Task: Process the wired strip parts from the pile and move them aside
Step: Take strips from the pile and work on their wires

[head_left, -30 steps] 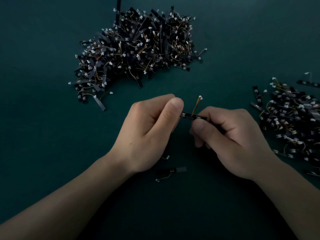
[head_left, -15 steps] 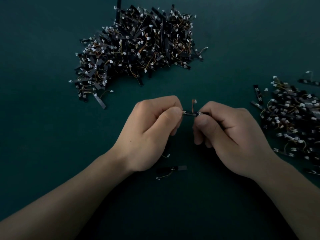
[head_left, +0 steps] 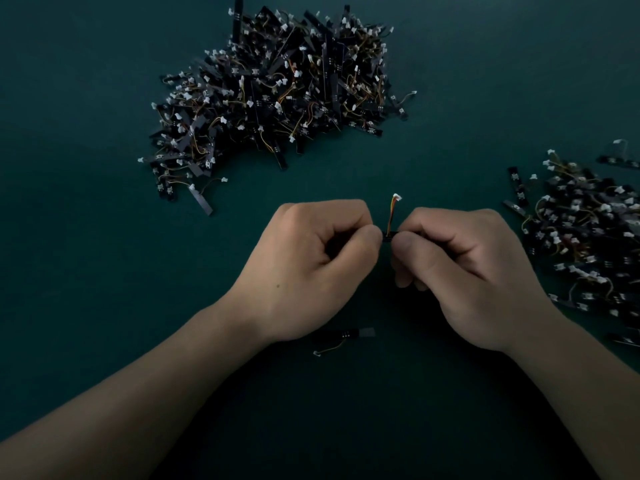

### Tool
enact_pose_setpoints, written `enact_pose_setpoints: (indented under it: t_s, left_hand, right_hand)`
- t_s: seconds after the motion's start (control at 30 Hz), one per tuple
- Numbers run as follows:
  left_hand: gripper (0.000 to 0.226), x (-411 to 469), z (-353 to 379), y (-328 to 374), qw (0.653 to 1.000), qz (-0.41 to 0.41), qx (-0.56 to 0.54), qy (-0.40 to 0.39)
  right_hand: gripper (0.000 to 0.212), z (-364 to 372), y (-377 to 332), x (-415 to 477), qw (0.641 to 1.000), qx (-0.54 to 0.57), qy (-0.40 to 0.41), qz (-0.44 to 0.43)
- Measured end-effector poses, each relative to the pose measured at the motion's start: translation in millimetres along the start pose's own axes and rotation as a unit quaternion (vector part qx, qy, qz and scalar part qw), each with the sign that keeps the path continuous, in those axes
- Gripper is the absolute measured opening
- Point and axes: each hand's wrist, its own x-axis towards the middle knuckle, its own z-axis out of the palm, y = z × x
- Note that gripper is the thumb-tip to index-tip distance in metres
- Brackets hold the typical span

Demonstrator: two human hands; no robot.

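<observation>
Work surface: a dark teal mat (head_left: 86, 271), matte and even in texture, dimly lit, filling the whole view.

At centre we see both hands, knuckles up, fingers curled. The left hand (head_left: 311, 271) pinches one end of a short black strip part (head_left: 389, 236) between thumb and curled forefinger. The right hand (head_left: 464, 275) pinches the other end the same way. The two thumbs nearly meet, so only a sliver of the strip part shows between them. From that sliver a thin wire lead (head_left: 392, 213), orange and yellow strands, rises toward 12 o'clock and ends in a small white connector (head_left: 397, 197).

At 6 o'clock from the grip, just beside the left wrist, a loose strip (head_left: 346, 336) lies flat on the mat. It is black, narrow and rectangular, with a paler grey tab at its right end. A thin curled wire with a white plug lies next to it.

Between 11 and 12 o'clock, well apart from the hands, sits the pile (head_left: 277, 91). It is a dense tangle of flat black strips, looping orange-yellow wires and white plugs, ragged at the edges. One long strip juts toward 12 o'clock.

At 3 o'clock, near the right hand but not touching it, a second heap (head_left: 588, 244) of the same parts spreads more loosely and runs off the right edge of view. A few single strips lie along its 9 o'clock margin.
</observation>
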Motion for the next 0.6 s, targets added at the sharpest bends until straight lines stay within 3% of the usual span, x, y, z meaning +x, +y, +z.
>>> enact_pose_setpoints:
  t_s: [0.6]
  left_hand:
    - [0.027,-0.6,-1.6,1.3,1.000,0.017,-0.008,-0.010]
  right_hand:
    - [0.031,-3.1,5.8,-0.9,1.000,0.024,-0.010,-0.007]
